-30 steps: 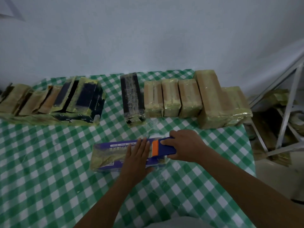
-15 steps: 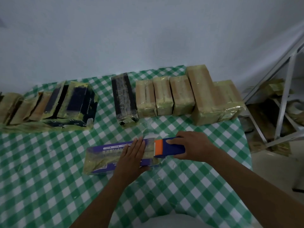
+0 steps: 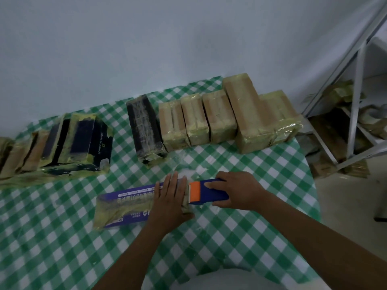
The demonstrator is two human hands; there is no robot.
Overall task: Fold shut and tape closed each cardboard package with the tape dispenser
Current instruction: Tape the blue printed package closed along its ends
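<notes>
Head view: left grip (image 3: 169,204), released flat, pins the purple package (image 3: 123,206), probably light, stiff, tape-slick, best pressed from above; right grip (image 3: 238,193) clenches round the tape dispenser (image 3: 207,196).

You have one wide-angle view, worn on your head, looking forward and down across the table (image 3: 62,248) toward the wall (image 3: 146,49). It sits close above your forearms (image 3: 314,237), which enter from the bottom edge. The packages (image 3: 217,116) line the far side, and a metal frame (image 3: 356,91) stands at the right.
</notes>
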